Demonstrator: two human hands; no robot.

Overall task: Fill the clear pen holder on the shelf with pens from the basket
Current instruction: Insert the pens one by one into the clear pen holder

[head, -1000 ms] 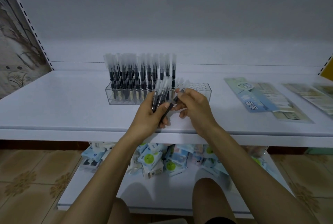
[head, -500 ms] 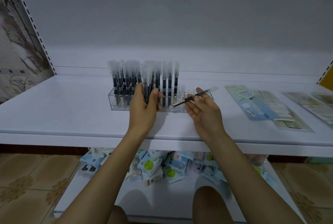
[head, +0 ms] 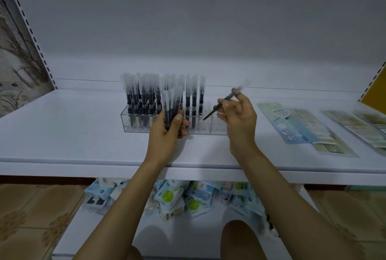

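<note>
Clear pen holder point(head: 218, 128) is holding black pens point(head: 144, 100) upright at its left; a bunch point(head: 170, 106) is standing before its middle, one pen point(head: 216, 107) tilting over its right.

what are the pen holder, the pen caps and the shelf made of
Pen holder: looks like clear acrylic or a similar hard plastic, glossy; its walls are see-through with bright edges.
Pen caps: probably frosted translucent plastic; they look pale and cloudy above the dark barrels.
Shelf: white with a smooth matte finish, perhaps painted metal or laminate; the picture leaves that open.
</note>
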